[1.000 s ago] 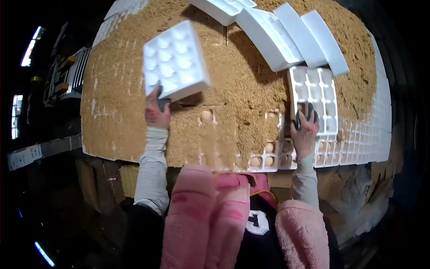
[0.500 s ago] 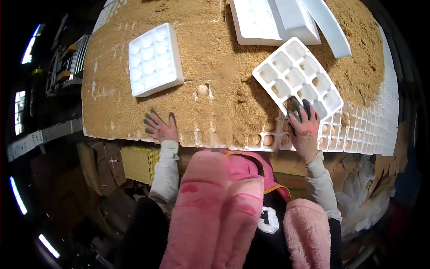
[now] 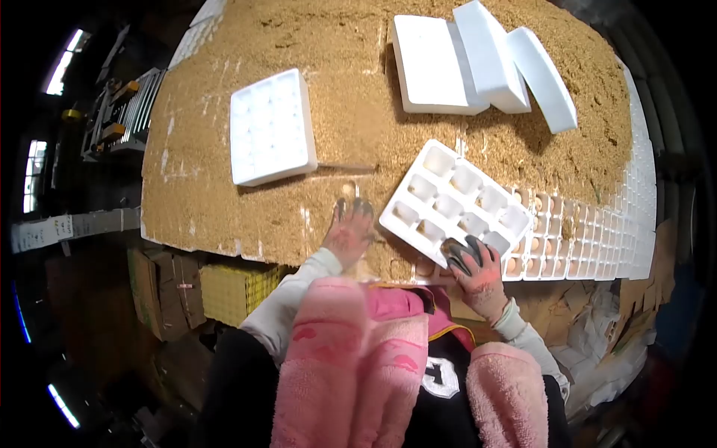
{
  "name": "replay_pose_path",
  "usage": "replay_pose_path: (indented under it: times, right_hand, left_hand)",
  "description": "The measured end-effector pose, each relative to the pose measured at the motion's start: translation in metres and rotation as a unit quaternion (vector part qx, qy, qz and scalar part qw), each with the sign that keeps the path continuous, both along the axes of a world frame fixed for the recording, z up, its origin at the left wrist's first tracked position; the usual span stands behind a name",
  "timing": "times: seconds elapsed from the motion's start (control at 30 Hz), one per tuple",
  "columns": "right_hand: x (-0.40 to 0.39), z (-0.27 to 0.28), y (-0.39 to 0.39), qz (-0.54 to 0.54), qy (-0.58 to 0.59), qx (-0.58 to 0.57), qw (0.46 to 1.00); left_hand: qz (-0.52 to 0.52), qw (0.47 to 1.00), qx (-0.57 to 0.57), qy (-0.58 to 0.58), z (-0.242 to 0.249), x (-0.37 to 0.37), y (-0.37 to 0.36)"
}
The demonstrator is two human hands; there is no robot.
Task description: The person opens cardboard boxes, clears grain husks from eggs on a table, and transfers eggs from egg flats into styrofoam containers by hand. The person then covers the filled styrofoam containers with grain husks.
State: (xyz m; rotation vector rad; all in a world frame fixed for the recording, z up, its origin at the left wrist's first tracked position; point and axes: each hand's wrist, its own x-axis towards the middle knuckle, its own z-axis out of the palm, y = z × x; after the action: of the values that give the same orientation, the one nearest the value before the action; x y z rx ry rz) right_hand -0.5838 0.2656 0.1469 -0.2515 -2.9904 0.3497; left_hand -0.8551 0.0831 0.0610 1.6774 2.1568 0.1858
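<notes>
White cell tray (image 3: 454, 203) clamped at its near corner in right hand (image 3: 473, 270), fingertips hidden; left hand (image 3: 348, 233) spread flat on sawdust (image 3: 351, 89).

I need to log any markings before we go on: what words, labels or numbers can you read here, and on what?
"3": a white figure, partly hidden, on the black top the person wears; it could be another character.
White paper label on the dark ledge at the far left: carries print, too small and blurred to read.
White foam trays, including the one in the right hand: no markings visible.
</notes>
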Motion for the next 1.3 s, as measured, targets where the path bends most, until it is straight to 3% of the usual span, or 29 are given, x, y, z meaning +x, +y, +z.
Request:
replay_pose_path:
  times: [0.03, 0.07, 0.1, 0.17, 0.23, 0.3, 0.37, 0.43, 0.47, 0.5, 0.6, 0.7, 0.73, 0.77, 0.83, 0.9, 1.0, 1.1, 1.13, 1.2, 1.3]
  right_hand:
    - [0.004, 0.009, 0.006, -0.024, 0.000, -0.050, 0.998]
    - [0.005, 0.016, 0.013, -0.062, 0.015, -0.041, 0.997]
    - [0.010, 0.021, 0.019, -0.131, 0.022, -0.047, 0.990]
    - [0.013, 0.016, 0.030, -0.235, 0.051, -0.050, 0.969]
    - [0.012, 0.016, 0.033, -0.284, 0.072, -0.127, 0.948]
    - [0.020, 0.010, 0.029, -0.287, 0.033, -0.104, 0.952]
    - [0.023, 0.009, 0.021, -0.247, 0.008, -0.077, 0.966]
    - [0.033, -0.001, 0.007, -0.261, 0.005, -0.098, 0.960]
    - [0.038, -0.007, 0.000, -0.272, 0.004, -0.106, 0.956]
    - [0.039, -0.010, -0.004, -0.281, 0.006, -0.113, 0.953]
    - [0.027, -0.003, -0.017, -0.198, -0.003, -0.103, 0.975]
    - [0.011, 0.002, -0.030, -0.042, -0.026, -0.114, 0.992]
    - [0.008, -0.013, -0.031, 0.010, 0.000, -0.084, 0.996]
    - [0.005, -0.035, -0.032, 0.059, 0.028, -0.056, 0.996]
    - [-0.020, -0.044, -0.029, 0.094, 0.076, -0.016, 0.993]
    - [-0.065, -0.016, -0.032, 0.124, 0.044, -0.069, 0.989]
    - [-0.122, -0.015, -0.044, 0.162, 0.017, -0.037, 0.986]
    - [-0.117, -0.001, -0.035, 0.034, -0.017, -0.023, 0.999]
    - [-0.102, 0.001, -0.028, -0.027, -0.025, -0.020, 0.999]
    - [-0.068, 0.004, -0.014, -0.133, -0.010, -0.007, 0.991]
    - [-0.061, 0.017, -0.022, -0.200, 0.026, -0.048, 0.978]
  left_hand:
    - [-0.050, 0.997, -0.003, -0.052, 0.021, -0.005, 0.006]
    - [-0.078, 0.993, 0.061, 0.069, 0.020, -0.013, 0.017]
    - [-0.038, 0.981, 0.061, 0.183, 0.017, -0.031, 0.049]
    - [0.106, 0.976, 0.187, 0.039, 0.009, -0.094, 0.119]
    - [0.204, 0.950, 0.187, 0.144, -0.026, -0.151, 0.186]
    - [0.242, 0.966, 0.074, 0.054, -0.030, -0.165, 0.215]
    - [0.083, 0.990, -0.037, 0.106, -0.031, -0.128, 0.205]
    - [0.003, 0.999, -0.015, 0.031, -0.008, -0.069, 0.161]
    - [-0.053, 0.997, -0.047, 0.027, -0.001, -0.044, 0.134]
    - [-0.103, 0.992, 0.000, 0.076, 0.009, -0.019, 0.105]
    - [-0.143, 0.989, 0.022, -0.028, -0.001, 0.015, 0.023]
    - [-0.047, 0.997, 0.012, 0.055, 0.001, 0.005, -0.053]
    - [0.047, 0.993, 0.085, 0.065, -0.002, -0.002, -0.081]
    - [0.136, 0.975, 0.158, 0.076, -0.005, -0.010, -0.109]
    - [0.277, 0.928, 0.099, 0.231, -0.008, -0.036, -0.157]
    - [0.461, 0.833, 0.037, 0.303, -0.045, -0.064, -0.190]
    - [0.478, 0.841, 0.046, 0.251, -0.057, -0.088, -0.154]
    - [0.299, 0.927, -0.046, 0.222, -0.019, -0.058, -0.059]
    - [0.219, 0.956, -0.004, 0.196, -0.022, -0.032, -0.041]
    - [0.076, 0.997, -0.006, 0.021, -0.006, 0.007, -0.015]
    - [-0.216, 0.955, -0.012, -0.204, -0.011, 0.016, -0.012]
